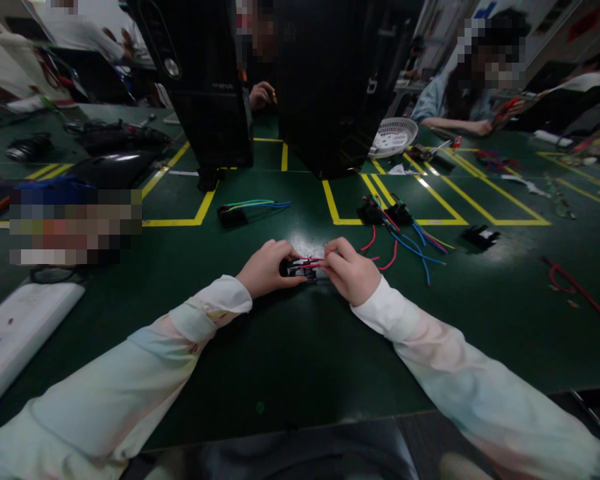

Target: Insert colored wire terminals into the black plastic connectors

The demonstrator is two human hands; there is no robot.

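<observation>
Over the middle of the green table, my left hand [270, 268] is closed round a small black electrical part [303, 269], thumb below and fingers above. Red wires [311, 260] run across it to the right. My right hand [347, 265] pinches those wires between thumb and fingertips, close to the part. The fingers partly cover where the wires meet it. Just beyond lies a similar black part with green and blue wires [234, 215]. To the right of my right hand are black parts with several coloured wires [399, 213] and loose red wire pieces [390, 257].
Two tall black cases [200, 87] stand across the table. A black part [481, 236] and a red wire [575, 287] lie at right. A white basket [394, 136] sits farther back. At left is a white box [35, 333]. Other people sit around the table.
</observation>
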